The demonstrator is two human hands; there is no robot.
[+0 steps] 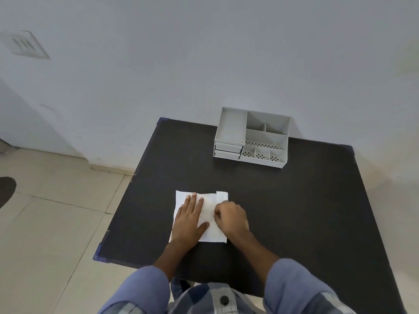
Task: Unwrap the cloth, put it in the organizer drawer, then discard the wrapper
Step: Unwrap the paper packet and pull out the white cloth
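Note:
A flat white wrapped packet (209, 209) lies on the black table (283, 200), near its front left. My left hand (190, 219) rests flat on the packet's left half, fingers spread. My right hand (231, 217) is curled on the packet's right part, its fingertips pinching a fold of the white wrapper. A narrow flap of wrapper (222, 196) sticks out at the packet's far right edge. The cloth inside is hidden. The grey organizer (251, 138) stands at the table's far edge by the wall, with two shut drawers (227, 150) at its left front.
The organizer has an open tray on top of the drawers and several empty compartments on its right. Beige floor tiles lie to the left of the table. A white wall stands right behind the table. No bin is in view.

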